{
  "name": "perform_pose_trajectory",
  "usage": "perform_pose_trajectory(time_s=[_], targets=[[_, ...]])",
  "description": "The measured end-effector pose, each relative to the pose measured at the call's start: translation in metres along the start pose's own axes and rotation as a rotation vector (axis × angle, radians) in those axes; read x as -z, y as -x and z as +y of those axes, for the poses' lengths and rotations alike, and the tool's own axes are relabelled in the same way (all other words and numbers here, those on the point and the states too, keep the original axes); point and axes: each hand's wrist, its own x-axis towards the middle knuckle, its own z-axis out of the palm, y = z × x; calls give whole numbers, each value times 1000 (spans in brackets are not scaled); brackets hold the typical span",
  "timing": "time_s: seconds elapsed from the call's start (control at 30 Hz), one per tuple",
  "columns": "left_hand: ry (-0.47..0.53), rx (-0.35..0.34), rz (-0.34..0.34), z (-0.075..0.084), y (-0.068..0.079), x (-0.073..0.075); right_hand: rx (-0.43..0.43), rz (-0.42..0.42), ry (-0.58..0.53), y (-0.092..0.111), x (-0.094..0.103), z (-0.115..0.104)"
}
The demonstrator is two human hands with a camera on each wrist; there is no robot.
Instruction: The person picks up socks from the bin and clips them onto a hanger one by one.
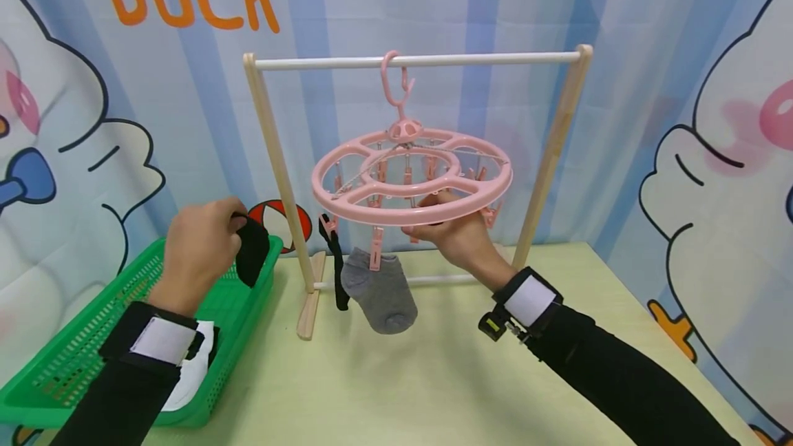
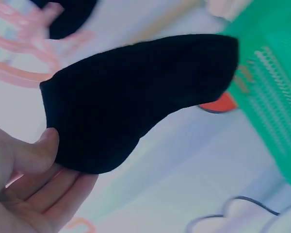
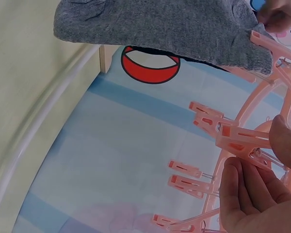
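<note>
- far l: green basket (image 1: 230, 349) on the table (image 1: 434, 384), tilted across the view; white cloth item (image 1: 191, 378) lies in it, w/ something dark beside it, partly hidden by the sleeve.
- l hand (image 1: 199, 250): raised over the basket, thumb + fingers clamped on a black sock (image 1: 252, 253). l wrist cam: pinched at one end, rest sticks out free, flat.
- rack (image 1: 495, 59): wooden legs either side, white top rod; l leg stands just r of the basket.
- next r: 2nd dark sock (image 1: 339, 274), thin edge-on, hangs from the hanger's l side.
- grey sock (image 1: 384, 298): hangs toe down from a pink clip at the front, just r of the dark one.
- pink hanger (image 1: 403, 216): round, hooked on the top rod approx mid-way, slightly tilted, more clips round it.
- r hand (image 1: 461, 236): under the hanger's r half; r wrist cam: thumb one side, fingers the other, pinching a pink peg (image 3: 242, 141).
- bg: blue/wht striped curtain (image 1: 427, 5), cartoon prints, "duck" lettering top l.
</note>
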Motion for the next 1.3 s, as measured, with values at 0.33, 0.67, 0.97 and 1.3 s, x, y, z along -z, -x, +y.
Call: perform_pose_trajectory(time_s=[0.33,0.67,0.97,1.3], targets=[[222,-124,8,78,1,17,-30,-16,-25,0,1,-9],[499,-229,-146,139,19,-6,-48,-12,18,6,5,-44],[554,-227,-156,173,34,-49,0,-11,13,3,1,-26],[514,-178,-92,169,31,-93,21,-5,51,0,-1,-1]])
